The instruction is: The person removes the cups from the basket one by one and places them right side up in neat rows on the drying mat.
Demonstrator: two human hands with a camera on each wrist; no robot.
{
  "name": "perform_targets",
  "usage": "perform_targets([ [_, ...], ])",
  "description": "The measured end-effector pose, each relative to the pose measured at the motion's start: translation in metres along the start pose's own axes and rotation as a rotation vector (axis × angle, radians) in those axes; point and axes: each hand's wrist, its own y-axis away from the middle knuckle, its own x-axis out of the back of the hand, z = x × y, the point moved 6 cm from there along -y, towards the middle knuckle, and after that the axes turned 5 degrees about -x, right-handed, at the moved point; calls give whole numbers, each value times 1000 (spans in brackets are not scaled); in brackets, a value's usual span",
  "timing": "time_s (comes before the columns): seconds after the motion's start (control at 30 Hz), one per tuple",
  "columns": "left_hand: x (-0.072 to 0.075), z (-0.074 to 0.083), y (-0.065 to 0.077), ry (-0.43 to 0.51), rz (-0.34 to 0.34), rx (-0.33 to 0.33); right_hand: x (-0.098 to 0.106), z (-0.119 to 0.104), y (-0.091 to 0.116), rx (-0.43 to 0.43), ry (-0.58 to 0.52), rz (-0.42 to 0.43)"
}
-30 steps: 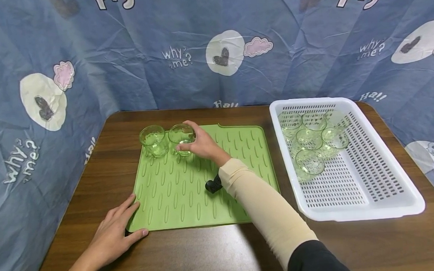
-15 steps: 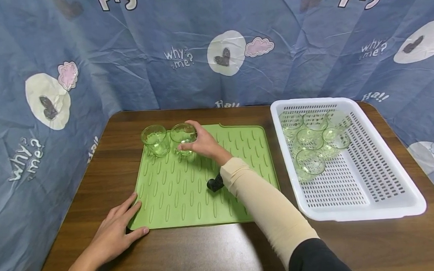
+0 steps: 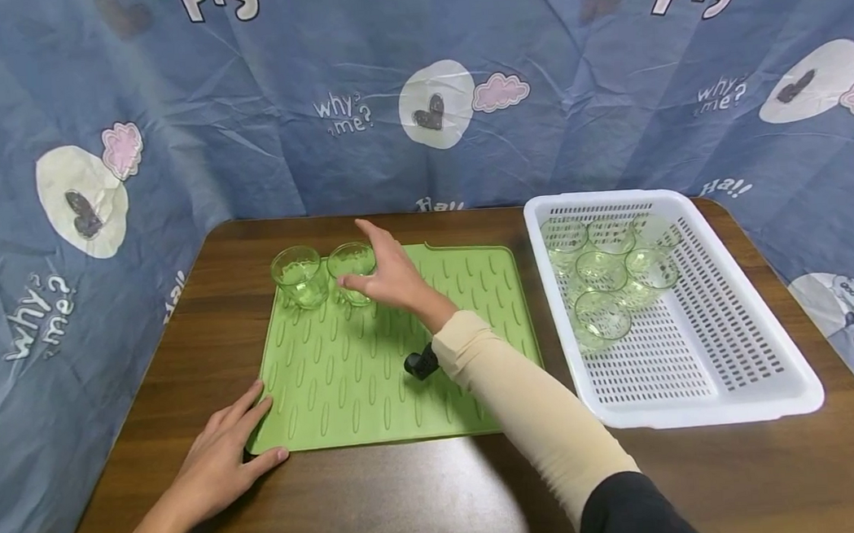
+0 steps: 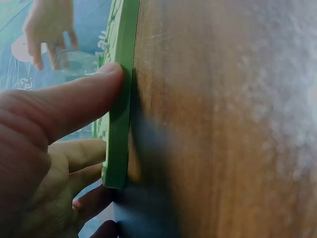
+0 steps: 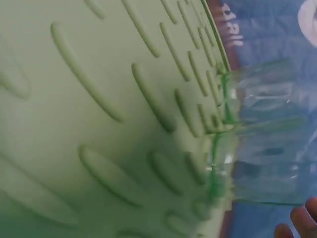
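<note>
Two clear, greenish glass cups stand upright side by side at the back left of the green ridged mat [image 3: 361, 385]. My right hand [image 3: 397, 278] is spread just right of the nearer-to-hand glass [image 3: 344, 265], thumb and fingers apart. In the right wrist view its fingertips show clear of the glass [image 5: 270, 166]. The other glass [image 3: 301, 282] stands to the left. At the mat's front left corner, my left hand [image 3: 221, 452] lies with straight fingers along the edge. The left wrist view shows its thumb touching the mat's rim [image 4: 119, 124].
To the right, a white perforated basket [image 3: 743, 398] holds several similar glasses [image 3: 603, 314] grouped at its back left. Mat and basket lie on a brown wooden table [image 3: 383, 506]. A blue printed cloth [image 3: 281, 161] hangs behind and at the sides.
My right hand has let go of the second glass and drawn slightly up off it, fingers spreading. Both glasses stay put on the mat. The left hand has not moved.
</note>
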Motion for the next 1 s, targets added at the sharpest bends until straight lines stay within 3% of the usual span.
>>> perform_targets([
  [0.23, -2, 0, 1, -13, -4, 1, 15, -26, 16, 75, 153, 117],
  [0.43, -3, 1, 2, 7, -11, 3, 36, -53, 40, 44, 252, 229],
  [0.57, -2, 1, 0, 10, -10, 0, 58, -76, 64, 64, 226, 270],
  [0.7, -1, 1, -1, 0, -7, -7, 76, -94, 86, 138, 231, 279],
  [1.0, -2, 1, -3, -8, -4, -14, 108, -104, 133, 367, 137, 352],
])
